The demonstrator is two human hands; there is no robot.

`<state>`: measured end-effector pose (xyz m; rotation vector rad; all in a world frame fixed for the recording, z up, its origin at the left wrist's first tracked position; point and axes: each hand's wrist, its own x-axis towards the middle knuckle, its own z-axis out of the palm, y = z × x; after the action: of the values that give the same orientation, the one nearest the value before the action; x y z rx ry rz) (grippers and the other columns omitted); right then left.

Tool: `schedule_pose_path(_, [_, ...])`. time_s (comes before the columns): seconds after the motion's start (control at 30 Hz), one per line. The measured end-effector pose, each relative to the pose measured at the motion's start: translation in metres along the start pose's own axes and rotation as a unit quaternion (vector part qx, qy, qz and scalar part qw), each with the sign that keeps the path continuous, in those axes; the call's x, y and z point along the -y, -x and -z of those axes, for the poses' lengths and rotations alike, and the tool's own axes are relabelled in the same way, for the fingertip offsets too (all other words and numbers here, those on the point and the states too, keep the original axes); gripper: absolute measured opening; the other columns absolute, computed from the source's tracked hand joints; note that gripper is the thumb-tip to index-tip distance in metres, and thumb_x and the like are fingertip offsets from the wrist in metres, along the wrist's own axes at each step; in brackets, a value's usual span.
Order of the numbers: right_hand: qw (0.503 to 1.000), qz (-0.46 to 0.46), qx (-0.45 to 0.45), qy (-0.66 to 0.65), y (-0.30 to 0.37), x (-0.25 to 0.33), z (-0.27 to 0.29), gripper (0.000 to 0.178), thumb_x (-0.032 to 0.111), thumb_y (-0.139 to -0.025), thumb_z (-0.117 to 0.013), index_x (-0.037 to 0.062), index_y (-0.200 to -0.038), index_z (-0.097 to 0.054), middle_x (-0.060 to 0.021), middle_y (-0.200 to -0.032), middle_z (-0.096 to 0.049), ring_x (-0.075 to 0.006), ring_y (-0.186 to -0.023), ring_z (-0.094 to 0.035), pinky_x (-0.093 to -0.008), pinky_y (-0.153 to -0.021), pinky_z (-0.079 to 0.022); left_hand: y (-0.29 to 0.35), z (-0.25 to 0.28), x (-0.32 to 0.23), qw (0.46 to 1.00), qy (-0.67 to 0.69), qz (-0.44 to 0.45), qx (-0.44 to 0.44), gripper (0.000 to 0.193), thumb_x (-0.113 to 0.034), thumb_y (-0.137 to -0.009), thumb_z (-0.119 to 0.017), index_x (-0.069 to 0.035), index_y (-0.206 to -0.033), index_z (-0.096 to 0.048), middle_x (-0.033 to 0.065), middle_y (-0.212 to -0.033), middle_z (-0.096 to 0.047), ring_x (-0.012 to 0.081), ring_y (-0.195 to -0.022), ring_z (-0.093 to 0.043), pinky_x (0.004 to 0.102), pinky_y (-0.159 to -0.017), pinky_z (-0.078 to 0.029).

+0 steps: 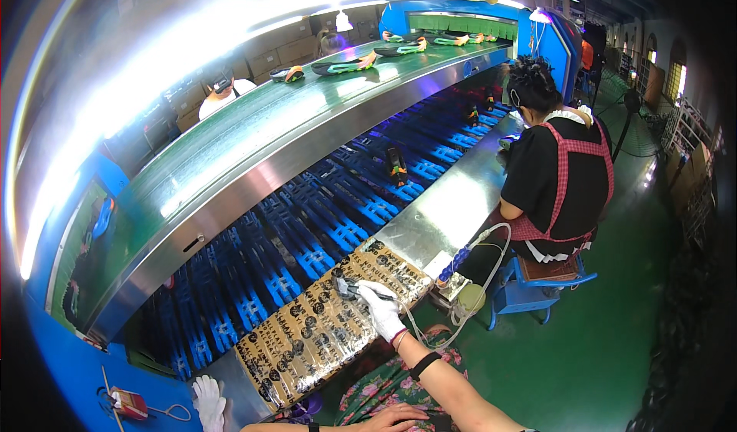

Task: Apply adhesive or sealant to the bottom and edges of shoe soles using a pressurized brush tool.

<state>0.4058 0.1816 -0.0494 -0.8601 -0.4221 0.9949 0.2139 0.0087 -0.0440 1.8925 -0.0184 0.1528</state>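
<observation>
tool [348, 287] in a gloved grip over taped cardboard [307, 347]

the right hand [378, 309], in a white glove, was wrapped round the small, dark-tipped tool, which sat over the far right part of the cardboard; whether the two touched could not be told. the bare left hand [395, 417] lay on floral cloth [368, 390], fingers loose, with nothing visible in its grasp. working well there probably called for a steady wrist, a light hold and enough slack in the pale hose [510, 240] that it did not tug; the free hand could have braced the cardboard's near edge. a spare white glove [209, 403] lay just beside it. beyond ran blue slats [315, 261] bearing a dark shoe [397, 168], then a raised green belt [253, 136] with more footwear [343, 65]. to the right, a co-worker [564, 178] sat bent forward on a blue stool [526, 300]
</observation>
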Motion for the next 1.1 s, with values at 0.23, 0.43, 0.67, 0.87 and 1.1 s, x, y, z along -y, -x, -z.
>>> schedule_pose_path(0.23, [1.000,0.007,0.001,0.023,0.000,0.001,0.002,0.022,0.011,-0.094,-0.071,0.0021,-0.114,-0.071,-0.0049,-0.104,-0.072,-0.0124,-0.087,-0.066,-0.0261,-0.079,-0.053,-0.003,0.004,-0.004,1.000,0.012,-0.017,-0.015,0.029,-0.025,-0.101,-0.056,-0.007,-0.120,-0.070,0.0152,-0.127,-0.068,0.0321,-0.115,-0.065,0.0423,-0.097,-0.050])
schedule_pose_path(0.43, [1.000,0.002,0.003,0.020,-0.002,-0.001,0.002,0.021,0.012,-0.094,-0.071,0.0022,-0.113,-0.072,-0.0047,-0.103,-0.072,-0.0118,-0.088,-0.066,-0.0260,-0.079,-0.053,-0.002,0.004,-0.006,0.999,0.005,-0.022,-0.045,0.026,-0.016,-0.098,-0.058,-0.006,-0.118,-0.071,0.0152,-0.125,-0.069,0.0316,-0.111,-0.067,0.0415,-0.095,-0.051])
schedule_pose_path(0.67, [1.000,0.005,-0.001,0.016,0.004,0.004,-0.002,0.021,0.012,-0.094,-0.071,0.0018,-0.113,-0.072,-0.0035,-0.100,-0.072,-0.0112,-0.085,-0.065,-0.0252,-0.078,-0.052,0.004,0.003,-0.007,0.998,-0.009,-0.014,-0.055,0.025,-0.011,-0.096,-0.057,-0.005,-0.116,-0.071,0.0155,-0.125,-0.069,0.0312,-0.105,-0.068,0.0402,-0.093,-0.051])
schedule_pose_path(0.87, [1.000,0.002,0.008,0.016,0.004,0.007,-0.004,0.022,0.011,-0.094,-0.071,0.0020,-0.114,-0.072,-0.0027,-0.102,-0.073,-0.0106,-0.087,-0.065,-0.0253,-0.079,-0.052,0.008,-0.002,-0.017,0.997,0.018,0.040,-0.062,0.022,-0.012,-0.097,-0.058,-0.004,-0.113,-0.072,0.0157,-0.115,-0.071,0.0312,-0.103,-0.068,0.0405,-0.091,-0.052])
schedule_pose_path(1.1, [1.000,0.002,0.022,-0.016,-0.002,0.000,0.000,0.021,0.009,-0.094,-0.071,0.0027,-0.114,-0.072,-0.0033,-0.105,-0.073,-0.0109,-0.089,-0.066,-0.0250,-0.078,-0.052,0.007,-0.007,-0.023,0.997,-0.007,0.031,-0.067,0.023,-0.017,-0.098,-0.059,-0.005,-0.114,-0.072,0.0159,-0.113,-0.071,0.0317,-0.103,-0.068,0.0410,-0.090,-0.052])
